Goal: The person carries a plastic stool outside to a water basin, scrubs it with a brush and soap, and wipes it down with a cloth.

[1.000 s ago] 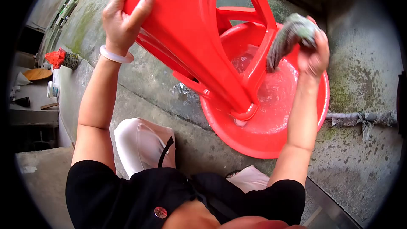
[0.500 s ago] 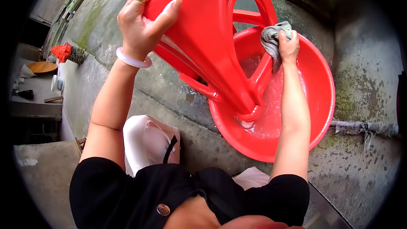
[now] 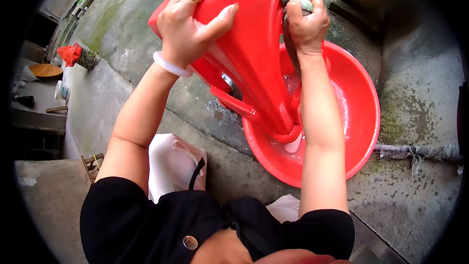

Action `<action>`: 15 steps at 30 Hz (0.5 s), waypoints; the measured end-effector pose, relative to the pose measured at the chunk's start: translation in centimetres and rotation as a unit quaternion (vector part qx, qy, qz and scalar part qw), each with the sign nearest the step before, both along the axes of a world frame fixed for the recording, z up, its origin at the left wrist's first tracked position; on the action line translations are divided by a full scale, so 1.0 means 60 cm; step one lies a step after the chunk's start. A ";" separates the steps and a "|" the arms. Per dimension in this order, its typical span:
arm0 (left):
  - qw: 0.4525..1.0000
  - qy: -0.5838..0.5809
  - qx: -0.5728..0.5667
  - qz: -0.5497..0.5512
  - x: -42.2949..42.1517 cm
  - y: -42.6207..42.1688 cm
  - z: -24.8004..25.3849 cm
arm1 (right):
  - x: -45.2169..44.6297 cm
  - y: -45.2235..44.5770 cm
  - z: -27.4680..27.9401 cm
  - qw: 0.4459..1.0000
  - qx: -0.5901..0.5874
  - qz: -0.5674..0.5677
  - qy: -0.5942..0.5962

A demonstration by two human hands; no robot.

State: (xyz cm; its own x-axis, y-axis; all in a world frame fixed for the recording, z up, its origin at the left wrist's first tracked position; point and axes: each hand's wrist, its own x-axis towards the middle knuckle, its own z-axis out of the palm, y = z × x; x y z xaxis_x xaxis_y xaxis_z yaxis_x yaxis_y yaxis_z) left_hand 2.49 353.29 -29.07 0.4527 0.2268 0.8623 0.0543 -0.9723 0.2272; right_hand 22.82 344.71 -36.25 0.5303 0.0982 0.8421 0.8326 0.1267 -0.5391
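Note:
A red plastic stool (image 3: pixel 244 44) is tilted over a round red basin (image 3: pixel 364 112), with one leg end down inside it. Some water shows in the basin. My left hand (image 3: pixel 193 24) grips the stool's upper left part, thumb and fingers spread over the red plastic. In my right hand (image 3: pixel 308 22) is a bunched grey-green cloth (image 3: pixel 298 1), pressed on the stool's side by the upper edge of its opening. Part of the cloth hangs down below that hand.
Wet concrete floor (image 3: pixel 146 88) surrounds the basin. A wrapped pipe (image 3: pixel 420 151) runs along the right. At the far left are a red bag (image 3: pixel 69 54), a round wooden board (image 3: pixel 45 70) and a white tub (image 3: pixel 62 90).
The cloth in my right hand has moved from over the basin, up and left onto the stool. My left hand and the stool's top have shifted to the right in view.

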 end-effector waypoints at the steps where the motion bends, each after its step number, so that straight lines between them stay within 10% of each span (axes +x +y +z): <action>1: 1.000 0.002 -0.003 0.008 0.001 0.000 0.002 | 0.001 -0.001 0.001 0.998 -0.013 0.045 0.042; 15: 0.999 0.004 0.031 0.008 -0.018 -0.023 0.007 | -0.086 -0.114 -0.045 0.975 -0.070 0.191 -0.092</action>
